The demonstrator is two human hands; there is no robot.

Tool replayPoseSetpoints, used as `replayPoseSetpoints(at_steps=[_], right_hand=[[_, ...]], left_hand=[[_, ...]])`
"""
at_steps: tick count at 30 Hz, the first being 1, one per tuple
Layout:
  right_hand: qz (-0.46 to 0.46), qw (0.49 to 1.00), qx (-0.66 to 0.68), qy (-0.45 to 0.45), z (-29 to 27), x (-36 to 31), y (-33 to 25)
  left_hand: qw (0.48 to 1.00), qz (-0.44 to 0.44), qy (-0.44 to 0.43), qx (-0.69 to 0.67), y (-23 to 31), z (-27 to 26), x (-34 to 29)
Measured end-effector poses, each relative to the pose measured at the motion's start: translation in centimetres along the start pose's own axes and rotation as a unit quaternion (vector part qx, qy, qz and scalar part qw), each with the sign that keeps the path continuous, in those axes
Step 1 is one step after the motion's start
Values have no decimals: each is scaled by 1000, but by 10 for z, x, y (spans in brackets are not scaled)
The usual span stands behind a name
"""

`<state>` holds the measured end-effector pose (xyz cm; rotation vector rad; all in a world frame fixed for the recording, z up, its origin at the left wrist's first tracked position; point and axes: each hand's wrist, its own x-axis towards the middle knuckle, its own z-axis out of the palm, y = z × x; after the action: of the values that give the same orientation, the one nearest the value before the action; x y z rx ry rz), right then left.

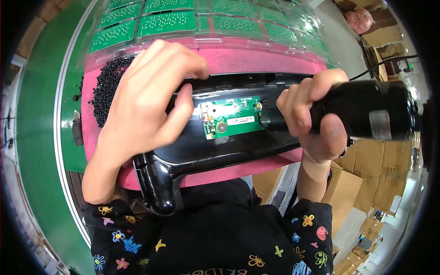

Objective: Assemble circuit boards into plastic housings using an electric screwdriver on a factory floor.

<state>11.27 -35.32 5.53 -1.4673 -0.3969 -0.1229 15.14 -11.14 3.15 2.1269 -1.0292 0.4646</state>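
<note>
**Electric screwdriver meets circuit board on a glossy black housing**

Fingers (300,103) of the right hand (316,119) are wrapped tight round the black barrel of an electric screwdriver (366,112), whose tip points left and reaches the right edge of a small green circuit board (233,118). That board sits in a recess on the upper face of a glossy black plastic housing (215,151). The left hand (146,105) lies on the housing just left of the board, palm down, fingers curled over the housing's far edge and thumb stretched toward the board; it presses rather than clasps. The housing rests on a pink foam mat (256,62). Left of the housing, on the mat, is a heap of small black screws (107,87). Beyond the housing lie clear trays of green circuit boards (206,20). Right of it stand cardboard boxes (385,183).
</note>
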Motion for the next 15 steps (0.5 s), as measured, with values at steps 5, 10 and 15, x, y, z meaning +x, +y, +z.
replayPoseSetpoints(at_steps=[5, 10, 15], right_hand=[[59, 988, 136, 34, -27, 5, 0], [109, 908, 289, 284, -39, 15, -19], [24, 981, 39, 191, -1, -10, -18]], left_hand=[[987, -74, -118, 77, -11, 2, -10], [976, -95, -157, 119, -13, 5, -18], [955, -146, -237, 101, -10, 1, -17]])
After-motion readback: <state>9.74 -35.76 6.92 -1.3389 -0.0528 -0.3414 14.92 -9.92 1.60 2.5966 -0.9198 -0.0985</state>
